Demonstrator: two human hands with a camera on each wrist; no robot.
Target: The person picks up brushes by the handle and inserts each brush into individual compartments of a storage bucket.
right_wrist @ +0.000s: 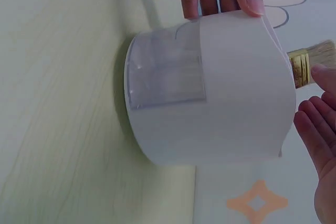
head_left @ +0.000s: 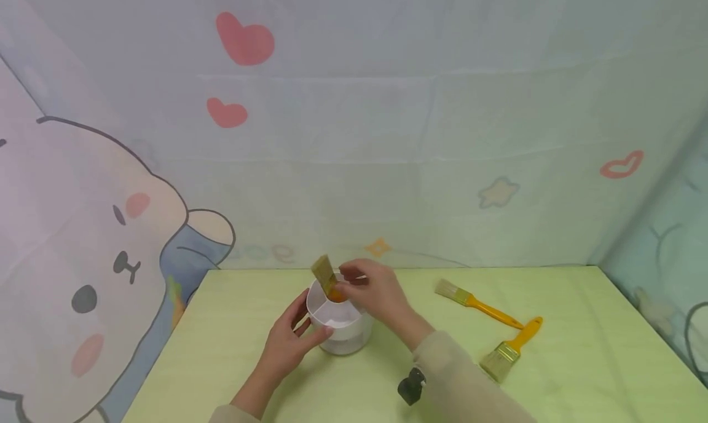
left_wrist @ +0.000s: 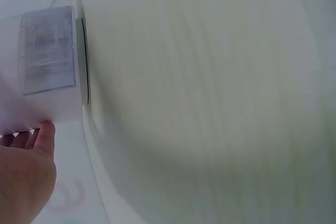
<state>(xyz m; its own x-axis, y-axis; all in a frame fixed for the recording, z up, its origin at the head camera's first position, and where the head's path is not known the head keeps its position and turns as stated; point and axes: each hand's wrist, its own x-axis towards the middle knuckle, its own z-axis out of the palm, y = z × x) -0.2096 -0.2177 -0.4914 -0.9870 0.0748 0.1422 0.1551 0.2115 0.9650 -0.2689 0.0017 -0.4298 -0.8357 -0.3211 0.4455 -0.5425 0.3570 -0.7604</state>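
A white round divided holder (head_left: pixel 340 337) stands on the table, with a clear plastic window (right_wrist: pixel 167 64) low on its wall. My left hand (head_left: pixel 290 340) grips its left side, the thumb near the front rim and fingers around the back. A paintbrush (head_left: pixel 325 270) leans in the holder, bristles up, its lower handle hidden by the wall. My right hand (head_left: pixel 381 291) is over the rim. In the right wrist view its thumb (right_wrist: pixel 323 77) overlaps the brush beside the metal ferrule (right_wrist: pixel 299 69), while its fingers are spread apart from the brush.
Two more yellow-handled paintbrushes lie to the right: a narrower one (head_left: pixel 478 304) farther back and a wider one (head_left: pixel 511 350) nearer, their handle ends close together. A small black device (head_left: pixel 412 386) shows beside the right sleeve. Behind the pale green table (head_left: pixel 581 374) hangs a printed cloth (head_left: pixel 354 134).
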